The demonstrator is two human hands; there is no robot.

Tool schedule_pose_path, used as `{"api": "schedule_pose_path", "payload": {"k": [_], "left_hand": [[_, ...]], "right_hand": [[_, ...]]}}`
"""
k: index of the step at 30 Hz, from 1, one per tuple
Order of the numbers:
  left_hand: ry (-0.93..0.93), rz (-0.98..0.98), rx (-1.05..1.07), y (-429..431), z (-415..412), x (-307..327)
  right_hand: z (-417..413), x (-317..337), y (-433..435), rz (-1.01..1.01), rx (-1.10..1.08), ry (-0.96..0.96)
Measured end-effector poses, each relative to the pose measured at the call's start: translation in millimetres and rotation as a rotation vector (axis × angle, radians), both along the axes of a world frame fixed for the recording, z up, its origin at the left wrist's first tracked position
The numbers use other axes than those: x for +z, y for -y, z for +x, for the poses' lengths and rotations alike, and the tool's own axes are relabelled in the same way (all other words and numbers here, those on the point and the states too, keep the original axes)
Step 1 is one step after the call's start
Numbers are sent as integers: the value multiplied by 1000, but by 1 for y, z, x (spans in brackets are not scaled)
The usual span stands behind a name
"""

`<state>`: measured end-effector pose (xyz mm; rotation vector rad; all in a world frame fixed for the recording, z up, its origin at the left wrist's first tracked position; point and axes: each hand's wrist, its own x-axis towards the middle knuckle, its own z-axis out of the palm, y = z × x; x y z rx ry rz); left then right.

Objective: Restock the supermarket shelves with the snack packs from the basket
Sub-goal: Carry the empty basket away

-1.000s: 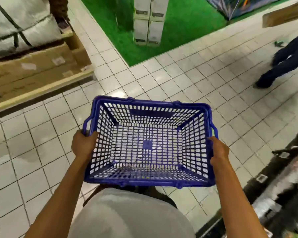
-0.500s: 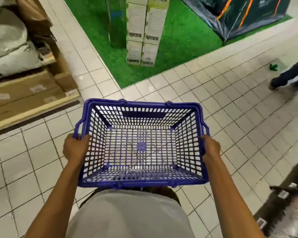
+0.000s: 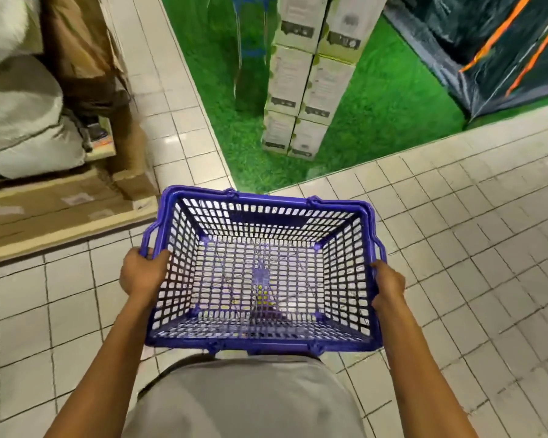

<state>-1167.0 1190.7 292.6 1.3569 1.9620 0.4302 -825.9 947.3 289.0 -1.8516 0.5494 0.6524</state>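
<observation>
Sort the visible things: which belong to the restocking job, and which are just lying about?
Job: blue basket, no snack packs visible inside; left hand and right hand gripping its sides.
Lying about: stacked white boxes, green turf, tent, cardboard cartons, white sacks.

Stacked white cartons [image 3: 310, 74] stand on green turf [image 3: 393, 102] far ahead; flat cardboard boxes [image 3: 54, 210] left, dark tent [image 3: 487, 42] far right

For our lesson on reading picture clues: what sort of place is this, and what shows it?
Probably a supermarket or large store. The left hand and right hand hold a blue shopping basket, and boxed goods are stacked on a green turf display beside tiled flooring.
</observation>
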Motion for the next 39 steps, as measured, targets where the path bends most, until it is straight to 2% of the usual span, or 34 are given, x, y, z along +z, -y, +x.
{"api": "schedule_pose_path", "payload": {"k": [10, 19, 27, 34, 39], "left_hand": [[7, -34, 213, -119, 79, -1], [18, -57, 314, -255, 125, -41], [-27, -160, 395, -382, 162, -84], [137, -186, 538, -445, 197, -136], [161, -200, 569, -482, 218, -203]], "right_hand": [[137, 6, -200, 9, 253, 45], [199, -26, -385, -28, 389, 59], [251, -79, -531, -183, 538, 26], [280, -127, -608, -130, 500, -34], [304, -201, -657, -116, 484, -136]]}}
